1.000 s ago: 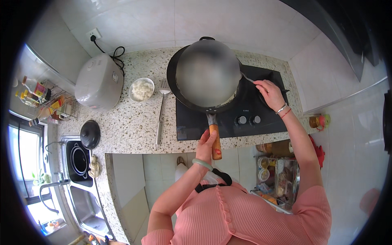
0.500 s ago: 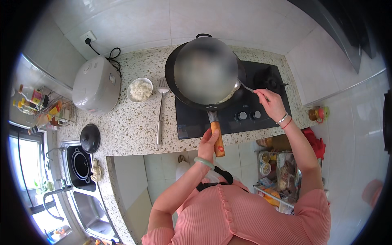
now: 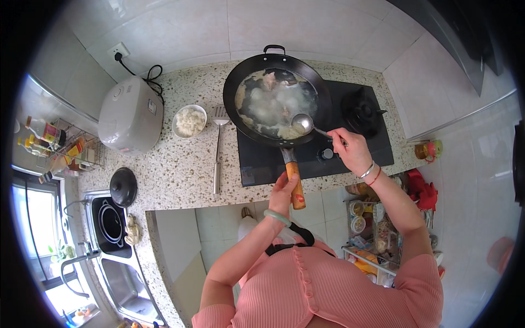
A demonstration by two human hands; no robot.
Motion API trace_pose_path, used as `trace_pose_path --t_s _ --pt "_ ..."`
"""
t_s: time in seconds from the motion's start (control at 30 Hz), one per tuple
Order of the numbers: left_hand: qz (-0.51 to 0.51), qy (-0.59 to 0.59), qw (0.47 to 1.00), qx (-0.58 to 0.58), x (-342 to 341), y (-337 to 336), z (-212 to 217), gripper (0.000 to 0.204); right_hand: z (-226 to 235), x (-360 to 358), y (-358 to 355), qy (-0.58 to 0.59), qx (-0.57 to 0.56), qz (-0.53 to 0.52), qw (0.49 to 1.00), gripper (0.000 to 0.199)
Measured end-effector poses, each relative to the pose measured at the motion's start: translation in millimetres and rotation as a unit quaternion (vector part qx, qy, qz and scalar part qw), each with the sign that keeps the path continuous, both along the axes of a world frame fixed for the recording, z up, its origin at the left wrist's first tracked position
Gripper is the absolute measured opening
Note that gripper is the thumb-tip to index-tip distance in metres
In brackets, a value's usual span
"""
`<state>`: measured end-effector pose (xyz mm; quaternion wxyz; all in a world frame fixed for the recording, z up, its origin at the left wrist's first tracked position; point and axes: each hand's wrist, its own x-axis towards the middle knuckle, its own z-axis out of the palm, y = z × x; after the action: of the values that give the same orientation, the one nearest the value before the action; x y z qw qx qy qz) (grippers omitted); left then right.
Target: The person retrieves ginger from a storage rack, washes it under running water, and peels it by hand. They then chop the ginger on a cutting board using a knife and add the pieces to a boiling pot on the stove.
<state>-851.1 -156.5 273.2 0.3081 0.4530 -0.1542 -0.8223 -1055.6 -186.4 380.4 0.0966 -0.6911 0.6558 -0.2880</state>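
A black wok (image 3: 232,104) stands on the left part of the gas hob (image 3: 361,147), holding steaming, cloudy liquid with pale foam and some pinkish pieces. My left hand (image 3: 283,192) is wrapped round its wooden handle (image 3: 296,183). In my right hand (image 3: 353,151) is a metal spoon (image 3: 302,123), its round bowl in the foam along the wok's near right inside edge. Left of the hob, a slotted spatula (image 3: 217,158) lies on the counter beside a white bowl (image 3: 175,128) of white rice.
A rice cooker (image 3: 131,115) sits at the back left, plugged into the wall. Further left are a bottle rack (image 3: 76,146), a black lid (image 3: 123,187) and a sink (image 3: 128,290). A storage rack (image 3: 377,235) stands below the counter at right.
The spoon and my right hand have moved left and nearer. The grey blur over the wok is gone, so its contents show. My left hand still holds the handle.
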Motion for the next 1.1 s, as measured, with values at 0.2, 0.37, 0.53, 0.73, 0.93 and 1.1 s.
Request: trace_pose_path --t_s 0.2,0.37,0.53,0.73,0.93,1.1 --pt "-0.018 0.004 1.000 -0.004 1.3 -1.6 1.0 0.054 0.6 24.2 -12.2 -0.046 0.018 -0.015 0.999 0.009" --pt "-0.032 0.017 0.999 -0.002 3.9 -3.6 5.9 0.054 3.9 40.0 -25.7 -0.082 0.051 -0.019 0.995 0.013" --pt "-0.042 0.015 0.999 -0.013 5.2 -5.0 5.3 0.053 6.9 53.0 -39.2 -0.122 0.078 -0.017 0.989 0.017" --pt "-0.044 0.033 0.998 -0.017 6.0 -7.8 3.6 0.060 16.1 69.5 -63.2 -0.165 0.119 -0.039 0.978 0.022" --pt "-0.056 0.023 0.998 -0.015 7.7 -11.5 5.9 0.050 17.8 78.4 -88.3 -0.208 0.139 -0.047 0.967 0.026" --pt "-0.059 0.038 0.997 -0.016 10.5 -14.7 4.9 0.065 23.4 83.0 -106.6 -0.260 0.173 -0.059 0.948 0.025"
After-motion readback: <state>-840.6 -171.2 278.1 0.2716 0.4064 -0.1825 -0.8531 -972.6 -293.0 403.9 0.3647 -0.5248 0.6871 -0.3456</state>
